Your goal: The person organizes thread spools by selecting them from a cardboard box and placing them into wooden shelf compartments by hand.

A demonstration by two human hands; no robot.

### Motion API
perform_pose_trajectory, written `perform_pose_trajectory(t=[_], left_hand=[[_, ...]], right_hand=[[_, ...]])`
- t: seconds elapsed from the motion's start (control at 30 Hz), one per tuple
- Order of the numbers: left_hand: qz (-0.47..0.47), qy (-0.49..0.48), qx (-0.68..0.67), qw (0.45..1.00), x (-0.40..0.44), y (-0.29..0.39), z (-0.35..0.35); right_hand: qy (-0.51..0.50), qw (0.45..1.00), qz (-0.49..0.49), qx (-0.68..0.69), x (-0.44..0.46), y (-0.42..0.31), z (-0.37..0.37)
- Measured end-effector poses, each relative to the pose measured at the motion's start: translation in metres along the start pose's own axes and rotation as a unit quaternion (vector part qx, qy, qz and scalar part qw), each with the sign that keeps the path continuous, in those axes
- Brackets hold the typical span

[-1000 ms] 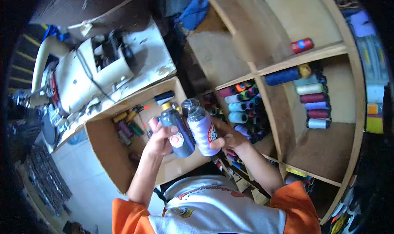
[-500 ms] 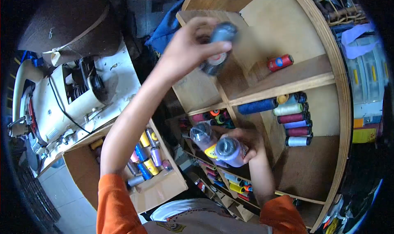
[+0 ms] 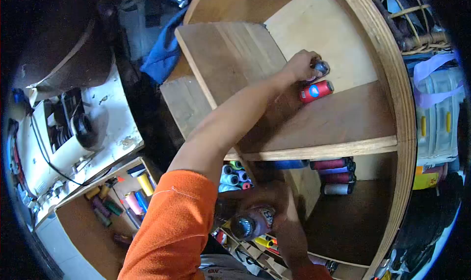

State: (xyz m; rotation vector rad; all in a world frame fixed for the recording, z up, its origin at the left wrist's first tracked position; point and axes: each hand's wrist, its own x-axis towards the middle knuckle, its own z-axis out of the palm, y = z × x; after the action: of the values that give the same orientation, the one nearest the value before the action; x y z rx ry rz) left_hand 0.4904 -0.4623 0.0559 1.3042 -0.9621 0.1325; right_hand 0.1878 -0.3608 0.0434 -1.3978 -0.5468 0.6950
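My left hand reaches into the upper shelf compartment, its fingers closed round a dark thread spool. Just below that spool, a red spool with a blue label lies on its side on the shelf board. Lower down, in shadow in front of the shelf, my right hand holds a lilac thread spool in clear wrap, its dark end towards the camera. A second wrapped spool beside it is mostly hidden behind my left sleeve.
The wooden shelf holds maroon spools and other colours in lower compartments. At lower left stands a cardboard box with several spools, below a white sewing machine. A blue cloth hangs near the shelf's left edge.
My left hand has carried the dark spool right and deeper into the upper compartment, beside the red spool. My right hand still holds the lilac spool, now lower. The view has shifted.
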Motion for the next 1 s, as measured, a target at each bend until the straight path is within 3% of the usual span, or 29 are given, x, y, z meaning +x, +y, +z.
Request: perform_pose_trajectory(t=[0.13, 0.23, 0.27, 0.47, 0.57, 0.67, 0.77, 1.0], left_hand=[[0.008, -0.153, 0.089, 0.984, -0.013, -0.018, -0.014], [-0.014, -0.141, 0.049, 0.989, -0.021, -0.021, -0.019], [0.030, -0.136, 0.074, 0.988, -0.024, -0.020, -0.020], [-0.009, -0.173, 0.120, 0.977, -0.022, -0.012, -0.029], [0.015, -0.097, 0.065, 0.993, -0.021, 0.012, -0.021], [0.177, -0.062, 0.165, 0.968, -0.025, 0.047, -0.023], [0.220, -0.071, 0.299, 0.926, -0.023, 0.041, -0.011], [0.174, -0.101, 0.277, 0.940, -0.016, 0.032, 0.006]], right_hand=[[0.002, 1.000, -0.003, 0.012, -0.001, 0.001, -0.003], [0.003, 1.000, -0.008, 0.020, -0.001, 0.004, -0.002], [0.002, 1.000, -0.009, 0.024, -0.001, 0.004, -0.003], [0.002, 0.999, -0.013, 0.036, -0.002, 0.005, -0.002], [-0.003, 0.999, -0.013, 0.040, -0.001, 0.006, -0.003], [-0.002, 0.999, -0.011, 0.044, -0.001, 0.005, -0.005], [0.000, 0.999, -0.012, 0.049, -0.002, 0.007, -0.004], [0.001, 0.998, -0.011, 0.057, -0.004, 0.010, -0.004]])
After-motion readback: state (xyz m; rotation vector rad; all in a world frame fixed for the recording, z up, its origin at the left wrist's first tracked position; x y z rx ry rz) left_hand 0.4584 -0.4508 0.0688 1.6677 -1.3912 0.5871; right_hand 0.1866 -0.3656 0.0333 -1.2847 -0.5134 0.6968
